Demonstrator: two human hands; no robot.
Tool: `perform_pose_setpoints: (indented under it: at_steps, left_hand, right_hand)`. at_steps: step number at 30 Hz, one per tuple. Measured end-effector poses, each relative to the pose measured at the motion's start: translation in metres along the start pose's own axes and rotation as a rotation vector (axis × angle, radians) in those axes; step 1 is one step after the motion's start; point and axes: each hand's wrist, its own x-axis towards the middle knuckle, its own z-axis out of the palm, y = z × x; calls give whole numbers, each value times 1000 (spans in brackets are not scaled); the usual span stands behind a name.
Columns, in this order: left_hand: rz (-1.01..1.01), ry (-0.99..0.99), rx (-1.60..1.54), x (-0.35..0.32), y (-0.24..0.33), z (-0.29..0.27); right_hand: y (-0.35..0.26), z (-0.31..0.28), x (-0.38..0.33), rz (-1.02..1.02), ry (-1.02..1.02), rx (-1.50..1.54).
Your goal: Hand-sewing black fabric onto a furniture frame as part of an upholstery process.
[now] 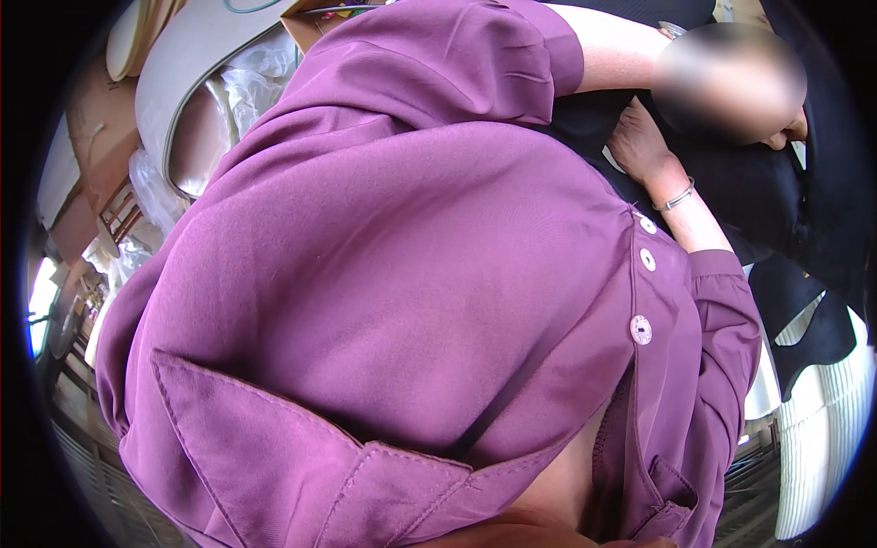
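Note:
A purple buttoned shirt (411, 247) fills most of the view. Along the top my left forearm comes out of its sleeve, with a band at the wrist. A blurred patch covers most of my left hand (731, 87); only a few fingertips show at its lower right, against black cloth (758, 196). Below and left of it is my right hand (639, 144), with a silver bracelet (676, 195) on the wrist. Its fingers curl in against the black cloth and seem closed on it, partly hidden. A small pale thing lies beside those fingers, its kind unclear.
At the upper left stands a grey rounded chair back (187, 68) with clear plastic wrapping (260, 82) beside it. Brown cardboard (100, 137) lies farther left. A white ribbed panel (822, 438) stands at the lower right. Part of an open box (300, 32) shows at the top.

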Motion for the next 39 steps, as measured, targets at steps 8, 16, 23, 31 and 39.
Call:
perform_pose_setpoints:
  at_steps: [8, 16, 23, 31, 39]
  left_hand:
    - [-23, -103, 43, -1, 7, -7]
    - [7, -85, -57, -6, 1, 11]
    - [17, -61, -35, -8, -3, 2]
    - [9, -67, -11, -19, -44, -23]
    - [96, 84, -228, -3, -84, -46]
  right_hand:
    - [0, -26, -7, -3, 108, -59]
    - [0, 2, 0, 34, 199, -38]
    - [0, -58, 9, -52, -384, 90]
    - [4, -63, -6, 20, 58, 212]
    - [35, -110, -82, 529, 213, -69]
